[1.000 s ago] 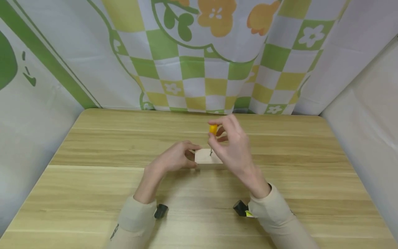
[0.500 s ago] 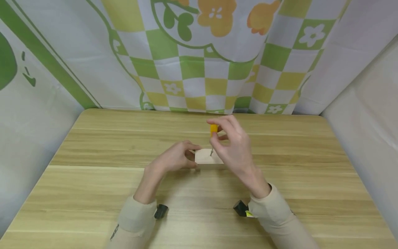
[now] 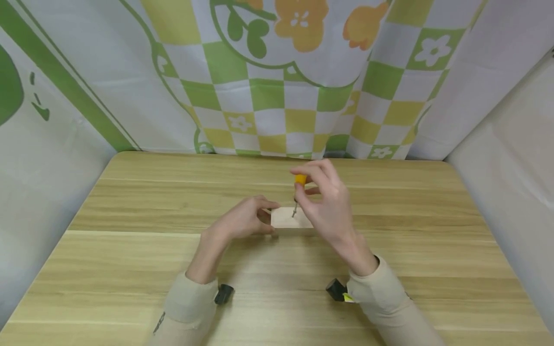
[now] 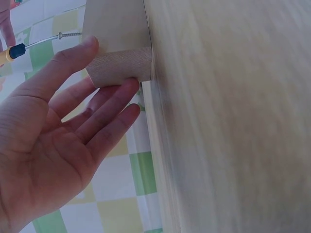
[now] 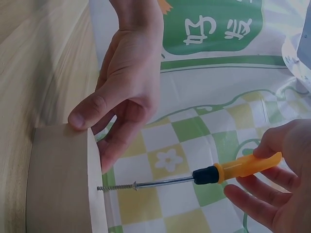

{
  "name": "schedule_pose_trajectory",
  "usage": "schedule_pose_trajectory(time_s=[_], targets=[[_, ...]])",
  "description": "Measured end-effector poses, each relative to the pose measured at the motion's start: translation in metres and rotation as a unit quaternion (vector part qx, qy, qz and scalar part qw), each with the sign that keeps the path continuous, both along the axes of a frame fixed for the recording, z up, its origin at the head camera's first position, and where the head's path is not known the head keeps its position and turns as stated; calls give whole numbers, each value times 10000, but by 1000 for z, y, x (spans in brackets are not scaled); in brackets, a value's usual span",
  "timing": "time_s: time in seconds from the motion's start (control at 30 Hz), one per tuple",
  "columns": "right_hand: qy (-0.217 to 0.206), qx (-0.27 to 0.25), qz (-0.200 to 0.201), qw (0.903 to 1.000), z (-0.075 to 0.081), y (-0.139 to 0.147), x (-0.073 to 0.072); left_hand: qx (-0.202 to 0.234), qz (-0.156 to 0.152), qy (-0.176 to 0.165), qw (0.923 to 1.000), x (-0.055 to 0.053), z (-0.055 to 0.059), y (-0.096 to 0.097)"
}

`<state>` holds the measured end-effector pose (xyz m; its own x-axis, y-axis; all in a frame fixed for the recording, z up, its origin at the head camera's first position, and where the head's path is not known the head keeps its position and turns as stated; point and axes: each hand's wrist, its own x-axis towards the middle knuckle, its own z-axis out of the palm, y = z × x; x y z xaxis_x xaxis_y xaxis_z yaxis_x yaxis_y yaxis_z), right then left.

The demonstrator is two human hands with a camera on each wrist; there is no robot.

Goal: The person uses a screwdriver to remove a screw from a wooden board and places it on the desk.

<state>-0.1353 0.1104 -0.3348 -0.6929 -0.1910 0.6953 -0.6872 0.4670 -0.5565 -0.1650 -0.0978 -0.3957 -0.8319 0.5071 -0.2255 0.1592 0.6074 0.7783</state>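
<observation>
A pale wooden block [image 3: 283,218] lies on the table, its left end pinched by my left hand [image 3: 240,220] with the thumb on the near side and fingers on the far side. My right hand [image 3: 329,206] grips the yellow handle of a screwdriver [image 5: 248,166] between thumb and fingers, above the block. The screwdriver's metal shaft ends at the head of a screw [image 5: 119,187]. The screw's tip meets the block's top face, and most of its thread shows outside the wood. In the head view the screwdriver leans a little to the right. My right hand hides the block's right end.
The wood-grain table [image 3: 143,269] reaches back to a hanging green, yellow and white checked curtain [image 3: 281,105]. White fabric [image 3: 510,158] encloses the right side. Black wrist cameras show at the left cuff [image 3: 224,294] and the right cuff [image 3: 335,289].
The screwdriver's handle has shifted slightly right, so it tilts more, while the fingers of my right hand have moved a little on it. My left hand and the block have stayed put.
</observation>
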Motion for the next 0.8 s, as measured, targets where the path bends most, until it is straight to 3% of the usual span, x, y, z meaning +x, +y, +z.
schedule_pose_trajectory(time_s=[0.3,0.43,0.67,0.8], targets=[[143,-253,105,9995,-2,6,-2,-125,-15,62,9999,1,1,2],[190,-283,81,9994,-2,10,-2,-99,-159,178,9997,0,1,2],[192,-418,-8,9989,-1,21,-3,-479,-269,673,9962,0,3,5],[128,-432,-53,9990,0,26,-4,-485,-292,952,9938,0,5,9]])
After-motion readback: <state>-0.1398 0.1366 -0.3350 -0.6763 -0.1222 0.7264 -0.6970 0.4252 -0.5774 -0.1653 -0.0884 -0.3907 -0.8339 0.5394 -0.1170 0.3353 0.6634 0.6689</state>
